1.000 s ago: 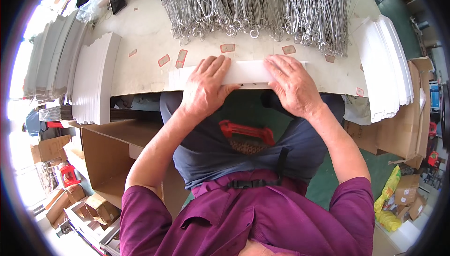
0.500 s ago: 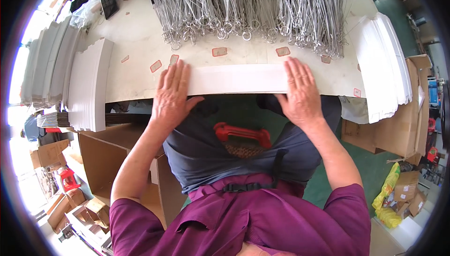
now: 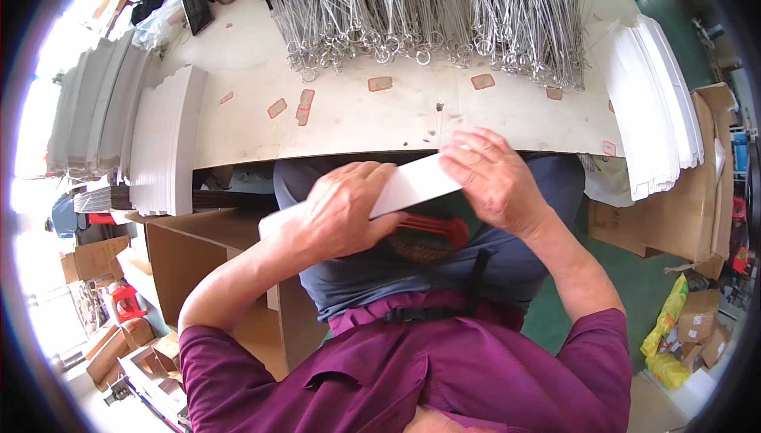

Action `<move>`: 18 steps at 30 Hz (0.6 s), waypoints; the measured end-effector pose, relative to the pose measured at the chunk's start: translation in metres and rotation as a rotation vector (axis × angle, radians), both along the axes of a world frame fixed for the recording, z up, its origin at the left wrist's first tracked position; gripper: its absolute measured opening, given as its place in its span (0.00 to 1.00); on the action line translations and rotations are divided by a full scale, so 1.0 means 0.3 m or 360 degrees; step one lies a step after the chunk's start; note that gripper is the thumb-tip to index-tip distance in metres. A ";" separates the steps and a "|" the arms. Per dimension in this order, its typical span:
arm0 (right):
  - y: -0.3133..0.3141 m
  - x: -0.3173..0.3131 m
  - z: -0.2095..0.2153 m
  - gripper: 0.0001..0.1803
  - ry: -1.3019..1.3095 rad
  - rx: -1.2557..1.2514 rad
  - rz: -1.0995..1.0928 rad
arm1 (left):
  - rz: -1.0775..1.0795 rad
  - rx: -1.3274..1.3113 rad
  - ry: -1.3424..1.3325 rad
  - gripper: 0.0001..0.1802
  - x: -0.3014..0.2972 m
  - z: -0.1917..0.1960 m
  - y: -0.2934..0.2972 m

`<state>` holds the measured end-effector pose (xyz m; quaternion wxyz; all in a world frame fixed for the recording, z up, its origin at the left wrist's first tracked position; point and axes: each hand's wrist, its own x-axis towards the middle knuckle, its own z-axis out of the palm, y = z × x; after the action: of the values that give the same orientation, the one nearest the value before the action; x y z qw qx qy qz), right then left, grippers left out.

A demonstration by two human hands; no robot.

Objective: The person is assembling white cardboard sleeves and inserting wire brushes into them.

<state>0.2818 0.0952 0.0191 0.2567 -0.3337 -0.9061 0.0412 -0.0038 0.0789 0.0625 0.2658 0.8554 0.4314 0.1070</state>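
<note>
- from my remote seat i see the left hand (image 3: 345, 203) wrapped over a long, slim, white card-like strip (image 3: 416, 186), thumb along its lower edge; i judge this is the grip carrying it.
- the right hand (image 3: 491, 183) has its fingers bent over the strip's upper-right end; i can't tell whether it pinches or only rests there. hands set apart like this probably keep so long a piece from swinging.
- the strip sits mid-frame, over the lap and by the near edge of the pale, flat tabletop (image 3: 254, 136), slanting from lower left up to the right.
- it looks plain, smooth and straight-edged, with its lower-left part mostly behind the left hand and forearm.
- white folded-card stacks at the left (image 3: 165, 144) and the right (image 3: 654, 108) of the frame seem placed for easy reach, leaving the middle for handwork.
</note>
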 end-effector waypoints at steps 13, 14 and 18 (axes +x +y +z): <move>-0.150 -0.093 -0.072 0.26 0.0768 -0.0207 -0.0414 | 0.0475 -0.0295 -0.0239 0.32 0.053 -0.090 -0.065; -0.162 -0.108 -0.084 0.26 0.0799 -0.0224 -0.0436 | 0.0473 -0.0300 -0.0241 0.32 0.055 -0.097 -0.074; -0.185 -0.145 -0.099 0.27 0.0828 -0.0290 -0.0488 | 0.0547 -0.0255 -0.0260 0.34 0.061 -0.121 -0.101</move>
<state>0.2382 0.0396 -0.0106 0.4520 -0.4664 -0.7418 0.1670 0.0146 0.0486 0.0263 0.3449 0.7338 0.5552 0.1854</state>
